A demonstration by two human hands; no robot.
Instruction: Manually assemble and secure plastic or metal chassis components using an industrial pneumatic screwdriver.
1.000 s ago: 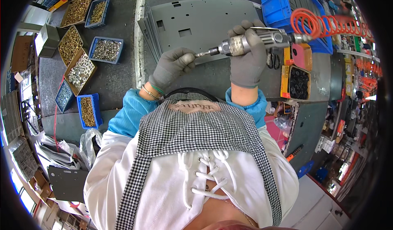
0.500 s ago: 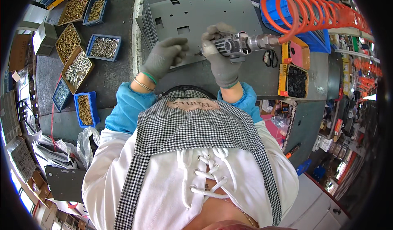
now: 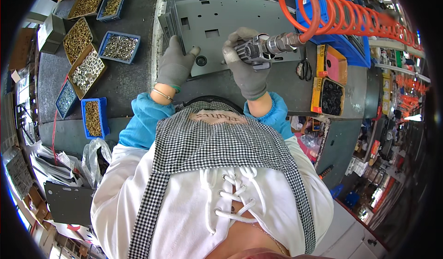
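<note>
Metal power tool [image 3: 258, 51], ribbed and silvery, sits at upper centre, clenched in the gloved right hand [image 3: 245, 70]; the gloved left hand [image 3: 176, 66], thumb spread, fingers unclenched, lies by flat grey panels [image 3: 247, 23] with rectangular cutouts. Glossy orange hose [image 3: 376, 23] coils upper right.

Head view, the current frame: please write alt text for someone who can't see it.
A gloved right hand holds a power tool on a coiled orange hose over grey panels with cutouts. The gloved left hand, thumb spread, is at their left edge; bins of small metal parts stand farther left.
</note>
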